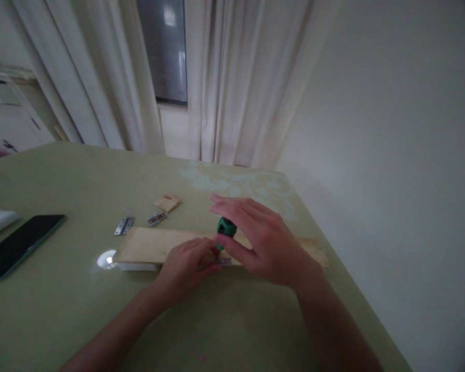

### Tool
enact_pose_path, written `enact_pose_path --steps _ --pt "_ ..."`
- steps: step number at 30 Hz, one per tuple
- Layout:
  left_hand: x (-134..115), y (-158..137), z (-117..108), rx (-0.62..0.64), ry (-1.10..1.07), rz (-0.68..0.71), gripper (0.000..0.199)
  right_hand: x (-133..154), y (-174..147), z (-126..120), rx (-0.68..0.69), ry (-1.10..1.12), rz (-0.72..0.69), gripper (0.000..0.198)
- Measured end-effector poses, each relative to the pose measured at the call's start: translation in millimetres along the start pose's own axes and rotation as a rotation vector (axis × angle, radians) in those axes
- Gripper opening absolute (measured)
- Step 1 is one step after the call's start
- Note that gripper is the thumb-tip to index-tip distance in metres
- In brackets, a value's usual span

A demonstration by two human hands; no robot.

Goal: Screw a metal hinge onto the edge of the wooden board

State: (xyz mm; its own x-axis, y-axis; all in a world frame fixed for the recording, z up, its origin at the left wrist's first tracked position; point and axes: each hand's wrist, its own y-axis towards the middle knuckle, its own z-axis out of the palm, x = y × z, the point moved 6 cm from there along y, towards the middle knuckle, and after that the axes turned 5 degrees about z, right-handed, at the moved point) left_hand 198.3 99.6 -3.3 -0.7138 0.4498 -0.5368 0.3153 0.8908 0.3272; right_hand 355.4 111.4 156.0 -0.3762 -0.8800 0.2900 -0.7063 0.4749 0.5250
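Gripping green screwdriver (226, 228), R hand (263, 243), prob. loosely.

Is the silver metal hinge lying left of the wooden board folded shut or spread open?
Spread open. The silver metal hinge lies flat on the green table with both leaves side by side, apart from the pale wooden board.

We see a dim, soft picture with a greenish-yellow cast. The window (166, 49) is dark grey and gives little light; it shows only pale reflections. One small bright glare spot (106, 259) sits on the desk (62, 310), just left of the wooden board (158, 243). Shadows are weak and diffuse. The right hand (261, 240) is slightly blurred, and fine detail is smeared everywhere. The curtains (232, 77) lean and bend toward the edges, a wide-angle distortion, and the corners darken a little.
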Motion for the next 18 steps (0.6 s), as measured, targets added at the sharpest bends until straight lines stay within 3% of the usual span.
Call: enact_pose_path --steps 3,5,8,10,14,18 --pt "0.7 -1.1 0.9 -0.008 0.007 0.013 0.012 2.4 -1.3 6.5 0.164 0.201 -0.037 0.048" --pt "0.4 -1.1 0.4 -0.018 0.008 0.021 0.016 -0.5 -1.1 9.0 0.102 0.208 -0.060 0.036" --pt "-0.3 0.4 0.0 0.000 0.001 0.013 0.018 -7.8 -1.5 8.1 -0.103 -0.025 -0.007 0.028" --pt "-0.6 1.7 0.4 0.023 -0.005 0.004 0.019 -10.5 -2.3 8.3 -0.072 -0.087 0.057 0.033" --pt "-0.5 2.1 1.6 0.045 -0.009 0.004 0.022 -7.5 -4.1 3.0 0.120 0.184 0.076 0.056" --pt "0.7 -0.3 3.0 0.049 -0.016 -0.008 0.027 -6.9 -4.6 -6.3 0.061 0.285 0.110 0.043"
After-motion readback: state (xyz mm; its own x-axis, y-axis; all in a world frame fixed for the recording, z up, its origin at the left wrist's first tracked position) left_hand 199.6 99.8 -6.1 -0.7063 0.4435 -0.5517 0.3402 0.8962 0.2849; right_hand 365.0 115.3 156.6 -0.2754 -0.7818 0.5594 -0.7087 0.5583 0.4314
